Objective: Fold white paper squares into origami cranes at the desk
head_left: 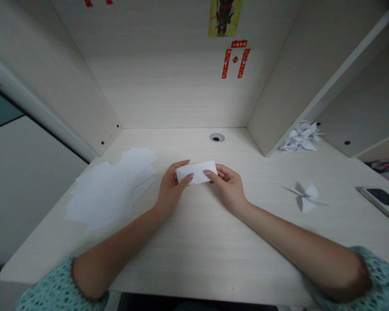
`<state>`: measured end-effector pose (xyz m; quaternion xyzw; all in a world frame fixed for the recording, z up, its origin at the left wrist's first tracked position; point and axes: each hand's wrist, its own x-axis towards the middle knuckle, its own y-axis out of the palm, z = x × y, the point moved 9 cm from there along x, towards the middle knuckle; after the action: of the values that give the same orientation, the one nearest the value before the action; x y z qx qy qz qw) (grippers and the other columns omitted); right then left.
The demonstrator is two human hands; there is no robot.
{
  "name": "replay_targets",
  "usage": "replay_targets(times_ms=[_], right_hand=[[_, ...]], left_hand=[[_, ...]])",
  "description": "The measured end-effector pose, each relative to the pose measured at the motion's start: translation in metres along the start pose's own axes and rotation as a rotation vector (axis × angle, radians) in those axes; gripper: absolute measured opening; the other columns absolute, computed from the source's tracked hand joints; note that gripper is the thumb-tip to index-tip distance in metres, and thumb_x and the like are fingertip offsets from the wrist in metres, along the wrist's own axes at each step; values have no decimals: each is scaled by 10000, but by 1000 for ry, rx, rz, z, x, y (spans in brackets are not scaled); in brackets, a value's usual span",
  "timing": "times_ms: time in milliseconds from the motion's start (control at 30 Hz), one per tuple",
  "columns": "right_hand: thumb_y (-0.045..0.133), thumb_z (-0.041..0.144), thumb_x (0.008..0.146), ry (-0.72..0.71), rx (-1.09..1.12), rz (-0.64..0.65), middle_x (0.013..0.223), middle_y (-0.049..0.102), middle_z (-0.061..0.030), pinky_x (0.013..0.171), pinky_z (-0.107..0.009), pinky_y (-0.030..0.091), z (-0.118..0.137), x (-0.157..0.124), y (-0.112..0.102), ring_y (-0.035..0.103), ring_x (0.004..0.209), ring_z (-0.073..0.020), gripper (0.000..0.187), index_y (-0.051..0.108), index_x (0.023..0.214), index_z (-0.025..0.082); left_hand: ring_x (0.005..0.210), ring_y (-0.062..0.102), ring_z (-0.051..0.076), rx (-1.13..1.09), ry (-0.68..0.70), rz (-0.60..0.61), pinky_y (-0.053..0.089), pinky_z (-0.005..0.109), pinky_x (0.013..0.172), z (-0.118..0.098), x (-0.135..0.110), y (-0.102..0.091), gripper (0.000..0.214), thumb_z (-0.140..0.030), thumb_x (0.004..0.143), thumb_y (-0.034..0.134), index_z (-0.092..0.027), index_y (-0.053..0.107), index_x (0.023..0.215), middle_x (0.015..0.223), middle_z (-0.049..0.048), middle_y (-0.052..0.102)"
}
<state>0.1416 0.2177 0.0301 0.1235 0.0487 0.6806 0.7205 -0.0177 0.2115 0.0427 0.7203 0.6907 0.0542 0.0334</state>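
Observation:
A small white sheet of paper, folded into a rectangle (198, 172), is held between both hands over the middle of the desk. My left hand (175, 180) pinches its left end, thumb on top and fingers behind. At the right end, my right hand (227, 182) grips it the same way, with the thumb lying on the paper's face. To the left lies a spread pile of white paper sheets (108, 190). On the right side of the desk rests a folded paper crane (307, 197) with its wings out.
A heap of folded white paper pieces (301, 137) sits behind the right divider panel (285, 77). A phone (382, 201) lies at the right edge. The desk (194, 259) has a round cable hole (217, 138) near the back wall, where red stickers (239, 44) are stuck.

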Motion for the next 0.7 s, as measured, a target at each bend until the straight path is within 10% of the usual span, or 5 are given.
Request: replay_targets(times_ms=[700], right_hand=[[697, 437, 684, 60, 15, 14, 604, 602, -6, 534, -240, 364, -12, 3, -3, 492, 568, -121, 269, 650, 658, 174]], left_hand=[[644, 544, 114, 103, 32, -30, 419, 217, 598, -5, -1, -2, 296, -305, 695, 685, -210, 607, 964, 732, -12, 612]])
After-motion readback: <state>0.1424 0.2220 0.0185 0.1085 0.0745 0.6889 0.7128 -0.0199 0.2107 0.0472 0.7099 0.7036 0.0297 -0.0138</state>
